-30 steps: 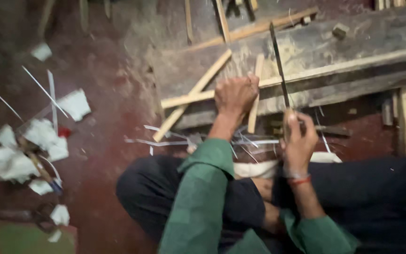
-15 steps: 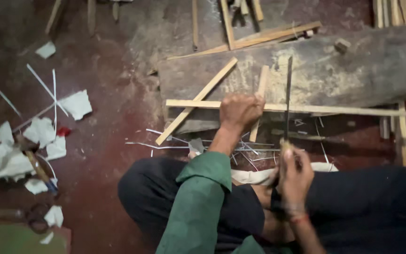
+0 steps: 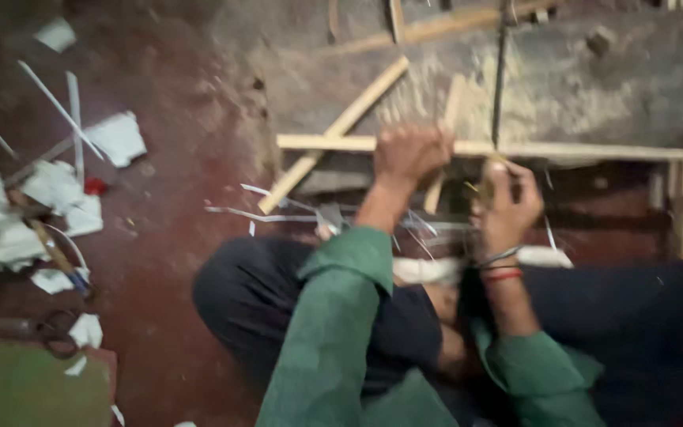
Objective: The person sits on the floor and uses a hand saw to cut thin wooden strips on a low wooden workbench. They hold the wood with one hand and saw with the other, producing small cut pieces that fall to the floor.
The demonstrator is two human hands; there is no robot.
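Planks (image 3: 594,79), grey and rough, lie on the dusty red floor (image 3: 167,237); the view has drawn closer than before. White paper scraps (image 3: 57,186) litter the left. The left hand (image 3: 411,152) still grips the long pale stick (image 3: 594,150) across them; the right hand (image 3: 507,202) clenches a thin dark blade (image 3: 500,87), upright.

The floor (image 3: 167,261) was dark red and worn, lit dimly. A grey plank (image 3: 594,87) lay across the top. White paper scraps (image 3: 57,186) littered the left, scissors (image 3: 41,328) lay beside a green patch (image 3: 17,387), and thin slivers (image 3: 278,213) were scattered mid-floor.
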